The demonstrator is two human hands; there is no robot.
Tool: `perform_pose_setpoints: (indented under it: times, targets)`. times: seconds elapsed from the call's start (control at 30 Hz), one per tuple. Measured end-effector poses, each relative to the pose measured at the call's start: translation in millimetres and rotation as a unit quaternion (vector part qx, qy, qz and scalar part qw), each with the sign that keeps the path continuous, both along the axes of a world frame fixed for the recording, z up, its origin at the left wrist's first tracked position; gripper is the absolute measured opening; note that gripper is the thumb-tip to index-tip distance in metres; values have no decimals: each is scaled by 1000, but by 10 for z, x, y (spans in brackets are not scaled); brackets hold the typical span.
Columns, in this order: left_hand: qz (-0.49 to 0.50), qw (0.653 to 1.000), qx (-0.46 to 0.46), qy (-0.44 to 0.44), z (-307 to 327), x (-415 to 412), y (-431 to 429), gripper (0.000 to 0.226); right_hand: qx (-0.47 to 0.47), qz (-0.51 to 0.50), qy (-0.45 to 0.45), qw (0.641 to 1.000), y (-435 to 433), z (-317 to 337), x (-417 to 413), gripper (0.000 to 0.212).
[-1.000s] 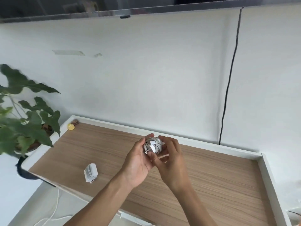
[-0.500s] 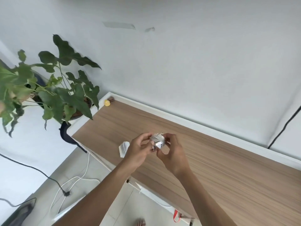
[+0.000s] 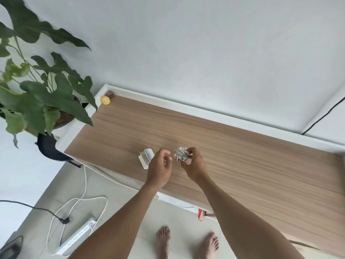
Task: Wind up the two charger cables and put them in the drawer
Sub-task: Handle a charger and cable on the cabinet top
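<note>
Right hand: your fingers pinch the wound cable bundle, held over the wooden desk at frame centre.
Left hand: loosely curled, holding nothing, just left of the bundle.
Second wound charger: lies on the desk, just left of your left hand.

White cable bundle in right grip, left grip just beside.
</note>
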State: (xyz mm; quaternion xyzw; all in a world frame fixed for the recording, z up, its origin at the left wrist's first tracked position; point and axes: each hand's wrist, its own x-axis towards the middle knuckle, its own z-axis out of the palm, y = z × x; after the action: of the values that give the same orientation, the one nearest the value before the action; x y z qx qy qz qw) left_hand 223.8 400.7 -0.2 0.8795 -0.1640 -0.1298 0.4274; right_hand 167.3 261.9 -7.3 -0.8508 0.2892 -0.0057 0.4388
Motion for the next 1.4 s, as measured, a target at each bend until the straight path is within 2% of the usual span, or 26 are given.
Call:
perform_pose_setpoints:
  times: [0.1, 0.23, 0.4, 0.6, 0.73, 0.9, 1.27, 1.4]
  targets:
    - [-36, 998, 49, -29, -96, 41, 135, 6, -6, -15, 32, 999, 154, -120, 24, 43]
    - [-80, 992, 95, -21, -246, 120, 233, 7, -32, -24, 60, 997, 272, -252, 88, 43]
    - [-64, 994, 94, -8, -330, 162, 288, 11, -21, -33, 50, 998, 351, -331, 124, 45]
    - [-52, 994, 95, -6, -296, 84, 402, 9, -32, 5, 48, 998, 283, -226, -27, 59]
    - [-61, 991, 116, -22, -134, -82, 343, 10, -51, -7, 28, 998, 225, -101, -311, 48]
    - [-85, 989, 106, -48, 113, -457, 214, 12, -65, -45, -2, 997, 235, 147, -789, 18]
    - [-77, 994, 65, -39, 223, -1477, 119, 11, -72, -103, -13, 992, 313, 354, -1935, 19]
    - [-74, 993, 87, 27, -84, -1759, 343, 13, -74, -75, 61, 993, 291, 217, -2260, 25]
